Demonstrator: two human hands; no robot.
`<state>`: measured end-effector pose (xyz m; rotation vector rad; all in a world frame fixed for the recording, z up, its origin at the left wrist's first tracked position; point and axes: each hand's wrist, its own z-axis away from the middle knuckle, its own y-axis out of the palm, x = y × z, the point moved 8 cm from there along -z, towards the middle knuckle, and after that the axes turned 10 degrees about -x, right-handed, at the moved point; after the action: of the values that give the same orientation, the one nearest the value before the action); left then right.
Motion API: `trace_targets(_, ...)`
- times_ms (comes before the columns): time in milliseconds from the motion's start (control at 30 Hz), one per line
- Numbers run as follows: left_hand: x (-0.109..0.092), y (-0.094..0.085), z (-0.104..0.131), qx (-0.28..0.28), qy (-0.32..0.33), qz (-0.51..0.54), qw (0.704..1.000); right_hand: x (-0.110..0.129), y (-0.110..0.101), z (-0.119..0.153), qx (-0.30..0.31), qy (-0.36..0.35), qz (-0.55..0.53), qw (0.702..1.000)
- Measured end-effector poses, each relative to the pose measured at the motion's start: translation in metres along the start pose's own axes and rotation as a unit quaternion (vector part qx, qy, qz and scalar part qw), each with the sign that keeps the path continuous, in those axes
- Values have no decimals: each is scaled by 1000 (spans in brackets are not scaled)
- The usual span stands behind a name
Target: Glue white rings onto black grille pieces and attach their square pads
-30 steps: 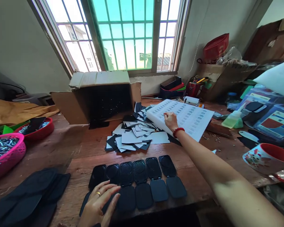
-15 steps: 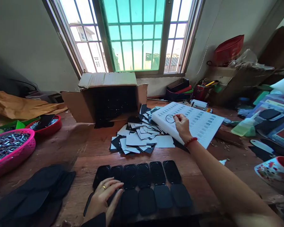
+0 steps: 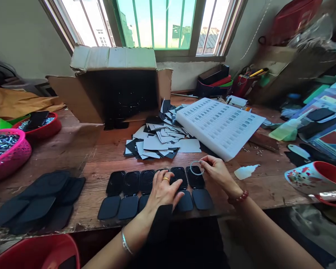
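Observation:
A row of several opened, hinged black cases [image 3: 128,207] lies along the table's near edge, upper halves with round recesses and lower halves smooth. My left hand [image 3: 161,186] rests fingers spread over the middle cases, partly hiding them. Nothing shows in its grip. Between thumb and fingertips, my right hand [image 3: 216,170] pinches a thin clear ring [image 3: 197,175]. That ring is over the recessed half of the rightmost case [image 3: 199,182]. Behind this hand lies a white printed sheet [image 3: 221,125] with rows of small marks, on a thick stack.
Loose black and white card pieces [image 3: 159,144] are heaped before an open cardboard box [image 3: 64,97]. Flat black pieces [image 3: 42,203] lie at left, near a pink basket [image 3: 22,157] of metal parts. A patterned mug [image 3: 304,177] stands at right, beside torn white paper [image 3: 245,172].
My right hand has come back from the printed sheet to the rightmost case with a ring. My left hand has shifted right along the cases. The view has tilted down.

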<state>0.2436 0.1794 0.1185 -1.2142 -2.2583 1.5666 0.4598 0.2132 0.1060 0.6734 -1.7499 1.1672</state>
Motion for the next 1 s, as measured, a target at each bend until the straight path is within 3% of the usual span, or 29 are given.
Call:
trace_targets(133, -14, 19, -6, 34, -4, -34, 999, -7, 7, 3, 2, -6, 22, 1000)
trace_targets(400, -9, 48, -11, 74, -36, -66, 994, -4, 16, 10, -12, -50, 92, 994)
trace_targets(667, -15, 41, -14, 63, -18, -80, 995, -5, 14, 11, -16, -74, 148, 986)
trace_targets(867, -12, 50, -17, 88, -33, -71, 993, -8, 14, 6, 25, -55, 162, 985)
trace_targets(1000, -12, 50, -18, 76, -26, -67, 995, -5, 13, 2, 32, -62, 185, 980)
